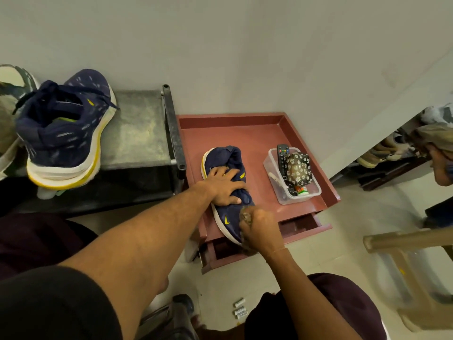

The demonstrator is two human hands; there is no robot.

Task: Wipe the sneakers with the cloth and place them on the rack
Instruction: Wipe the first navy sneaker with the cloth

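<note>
Now left hand (225, 185) flat, pinning sneaker (229, 217) on red table (245, 133); right hand (261, 227) fisted round cloth (245, 215). Best: short firm strokes along sole edge, shoe held steady.

Home, shoe-storage corner. Plain painted wall (245, 45), pale tiled floor (343, 253). Dark shoe rack (142, 133) at left with navy sneaker (63, 133) on top; more shoes (382, 150) on low shelf (382, 179) at right edge. Small reddish worktop (245, 131) with open drawer (304, 228) at centre, clear plastic box (316, 191) holding TV remote (282, 153). Plastic stool (416, 278) lower right.
</note>
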